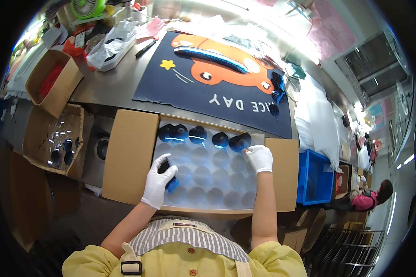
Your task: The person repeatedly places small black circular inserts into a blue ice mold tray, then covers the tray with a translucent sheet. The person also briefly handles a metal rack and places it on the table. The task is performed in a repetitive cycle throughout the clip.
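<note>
An open cardboard box (128, 154) holds a white translucent tray (208, 196) with rows of round pockets. Dark lenses (198, 134), fading to blue at one edge, lie along its far row. My left hand (158, 181), in a white glove, curls around a small stack of dark blue lenses (172, 184) over the tray's left side. At the right end of the far row, my gloved right hand (260, 159) pinches the edge of a dark lens (239, 142). Its fingertips partly stick out bare from the glove.
Behind the box lies a dark cartoon mat (171, 94) carrying a row of lenses (212, 58) and more loose lenses (275, 94). A carton of loose lenses (55, 138) stands left, a blue crate (312, 177) right. Farther right is another person (367, 199).
</note>
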Tool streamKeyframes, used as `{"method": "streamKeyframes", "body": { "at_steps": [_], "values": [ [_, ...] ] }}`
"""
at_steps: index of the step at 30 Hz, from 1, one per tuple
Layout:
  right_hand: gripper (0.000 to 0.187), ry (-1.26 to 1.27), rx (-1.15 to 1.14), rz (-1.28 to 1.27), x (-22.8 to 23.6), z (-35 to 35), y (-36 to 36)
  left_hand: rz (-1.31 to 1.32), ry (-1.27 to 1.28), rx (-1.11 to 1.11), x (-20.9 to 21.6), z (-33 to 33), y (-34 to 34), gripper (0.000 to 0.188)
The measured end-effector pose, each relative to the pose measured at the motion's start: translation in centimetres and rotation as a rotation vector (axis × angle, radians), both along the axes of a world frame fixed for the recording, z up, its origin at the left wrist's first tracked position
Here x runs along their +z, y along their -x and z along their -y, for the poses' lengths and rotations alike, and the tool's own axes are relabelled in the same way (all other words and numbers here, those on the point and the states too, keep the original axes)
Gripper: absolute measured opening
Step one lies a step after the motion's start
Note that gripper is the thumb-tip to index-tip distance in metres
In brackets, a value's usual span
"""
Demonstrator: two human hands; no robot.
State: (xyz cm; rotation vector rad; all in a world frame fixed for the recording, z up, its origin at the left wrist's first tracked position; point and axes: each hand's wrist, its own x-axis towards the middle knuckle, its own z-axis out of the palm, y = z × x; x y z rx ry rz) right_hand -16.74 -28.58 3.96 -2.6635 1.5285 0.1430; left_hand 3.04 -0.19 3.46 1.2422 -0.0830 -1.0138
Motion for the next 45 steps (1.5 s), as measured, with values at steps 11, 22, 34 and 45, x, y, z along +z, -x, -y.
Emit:
{"method": "streamKeyframes", "body": {
  "at_steps": [11, 22, 34, 45],
  "values": [
    [0.026, -0.098, 0.230, 0.428, -2.5, -7.5, -7.5, 0.102, -0.045, 0.065, -1.3, 6.7, -3.1, 0.049],
    [0.024, -0.099, 0.074, 0.331, -2.8, -6.6, -7.4, 0.107, -0.024, -0.046, -2.5, 8.6, -1.5, 0.051],
    [0.021, -0.975, 0.086, 0.636, 0.1, -13.1, -5.7, 0.091, 0.190, -0.051, -2.6, 4.0, 1.5, 0.036],
    [0.017, -0.696, 0.212, 0.517, 1.3, -13.9, -9.5, -0.560, 0.275, -0.029, -2.1, -2.9, -0.1, 0.022]
  ]
}}
